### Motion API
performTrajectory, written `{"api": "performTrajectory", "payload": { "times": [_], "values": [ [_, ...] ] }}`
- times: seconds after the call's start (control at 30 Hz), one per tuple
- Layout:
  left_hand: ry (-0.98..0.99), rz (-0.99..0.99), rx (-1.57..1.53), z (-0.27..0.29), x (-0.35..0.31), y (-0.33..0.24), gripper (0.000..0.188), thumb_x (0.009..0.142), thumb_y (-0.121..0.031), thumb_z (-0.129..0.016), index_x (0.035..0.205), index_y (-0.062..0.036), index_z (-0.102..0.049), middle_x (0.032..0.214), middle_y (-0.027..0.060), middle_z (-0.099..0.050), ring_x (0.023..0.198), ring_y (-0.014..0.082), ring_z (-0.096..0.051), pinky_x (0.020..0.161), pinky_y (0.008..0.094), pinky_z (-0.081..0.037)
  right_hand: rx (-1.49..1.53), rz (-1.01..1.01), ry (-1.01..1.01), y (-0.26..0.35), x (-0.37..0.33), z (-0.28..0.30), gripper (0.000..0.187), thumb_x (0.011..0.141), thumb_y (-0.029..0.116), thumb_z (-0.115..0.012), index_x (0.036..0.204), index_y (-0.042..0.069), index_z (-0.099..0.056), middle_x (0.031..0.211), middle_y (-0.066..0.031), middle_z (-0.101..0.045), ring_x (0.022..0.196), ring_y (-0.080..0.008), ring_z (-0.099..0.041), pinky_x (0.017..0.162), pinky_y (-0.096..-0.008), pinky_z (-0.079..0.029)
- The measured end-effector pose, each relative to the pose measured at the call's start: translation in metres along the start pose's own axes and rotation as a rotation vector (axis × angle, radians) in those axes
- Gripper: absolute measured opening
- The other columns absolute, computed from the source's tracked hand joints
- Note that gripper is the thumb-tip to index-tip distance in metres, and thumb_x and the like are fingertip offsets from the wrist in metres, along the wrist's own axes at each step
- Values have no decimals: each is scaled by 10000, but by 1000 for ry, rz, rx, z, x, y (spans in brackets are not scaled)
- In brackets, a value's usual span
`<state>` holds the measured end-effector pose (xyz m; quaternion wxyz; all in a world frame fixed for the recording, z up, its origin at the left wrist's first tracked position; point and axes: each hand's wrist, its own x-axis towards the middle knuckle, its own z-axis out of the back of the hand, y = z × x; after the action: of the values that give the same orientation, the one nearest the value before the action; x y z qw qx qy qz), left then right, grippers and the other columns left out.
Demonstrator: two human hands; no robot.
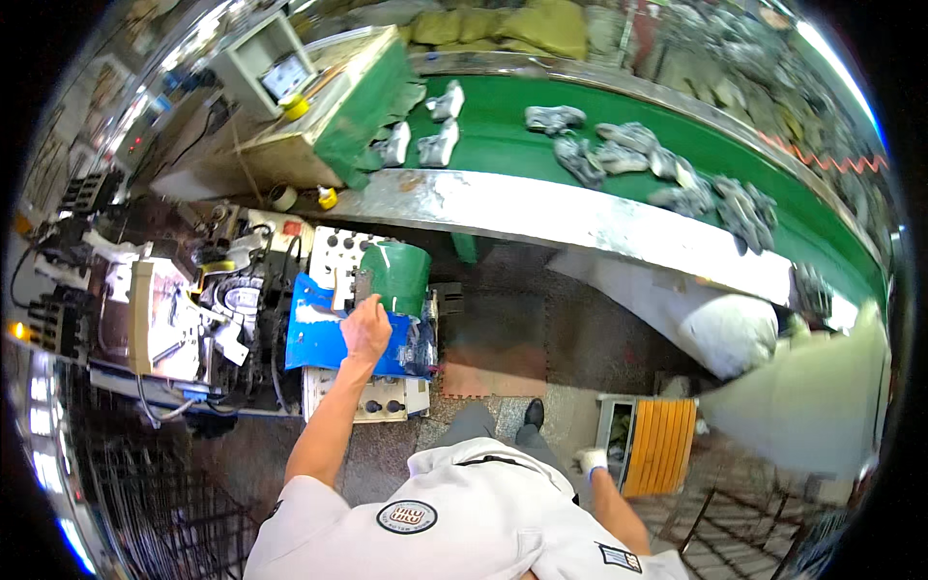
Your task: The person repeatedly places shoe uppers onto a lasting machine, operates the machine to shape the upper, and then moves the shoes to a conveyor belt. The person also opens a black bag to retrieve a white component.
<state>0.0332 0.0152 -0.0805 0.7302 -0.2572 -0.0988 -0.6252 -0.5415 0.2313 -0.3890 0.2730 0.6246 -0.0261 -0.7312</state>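
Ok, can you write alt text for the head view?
Seen from above, a person's left hand is at a green rounded object over a blue panel; its exact grip is unclear. The right hand hangs near an orange slatted panel. Beyond, grey shoes rest on a long green surface.

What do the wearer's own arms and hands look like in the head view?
Both forearms are bare below the short, off-white sleeves. The left hand is ungloved; the right hand seems to wear a white glove, though it is small and blurred. A rectangular patch marks the shirt's right side. No cables show on either arm.
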Motion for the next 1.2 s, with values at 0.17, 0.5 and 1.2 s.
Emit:
{"api": "performTrajectory", "payload": {
  "times": [0.17, 0.5, 1.2],
  "values": [
    [-242, 255, 158, 45, 19, 3, 234, 927, -103, -616, 1151, -49, -655, 1028, 162, -703, 892, 360, -685, 735, 444, -552, -879, 480, 127, 203, 64, 100, 71, 819, 133, -708, 842, 70, -733, 818, -106, -730, 708, -261, -707, 618, -409, -561],
    [74, 807, 275, -40, 94, 8, 603, 979, -458, -584, 1346, 12, -490, 1068, 239, -633, 965, 444, -634, 788, 536, -502, -334, 461, 141, 568, 81, 20, 153, 853, 91, -647, 964, 10, -715, 752, -76, -678, 644, -195, -684, 519, -321, -527],
    [-274, 1104, 598, -48, 163, -21, 176, 873, -242, -707, 985, -106, -699, 909, 128, -677, 869, 357, -625, 799, 482, -476, -187, 434, -15, 1031, 322, -191, 278, 752, 176, -827, 810, -32, -653, 725, -107, -644, 581, -214, -597, 556, -403, -506]
  ]
}}
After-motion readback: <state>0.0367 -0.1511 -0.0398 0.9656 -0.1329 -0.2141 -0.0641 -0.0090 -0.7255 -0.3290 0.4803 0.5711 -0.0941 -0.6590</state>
